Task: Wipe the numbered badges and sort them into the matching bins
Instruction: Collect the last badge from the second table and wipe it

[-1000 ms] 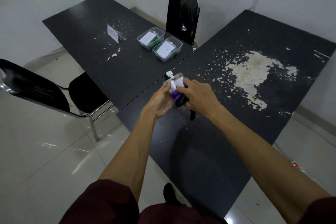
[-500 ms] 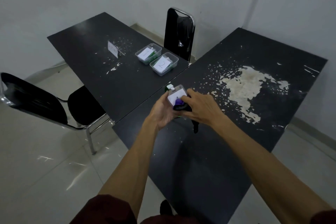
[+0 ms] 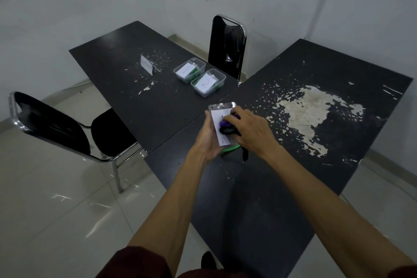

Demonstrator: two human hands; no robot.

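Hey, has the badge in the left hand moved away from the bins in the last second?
No. The badge still sits over the seam between the tables, just short of bin 2; only the camera view shifted.

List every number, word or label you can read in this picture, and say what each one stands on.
"1": label in the farther bin.
"2": label in the nearer bin.
Standing card: writing too blurred to read.
Badge in the left hand: number mostly covered by the cloth in the right hand, unreadable.
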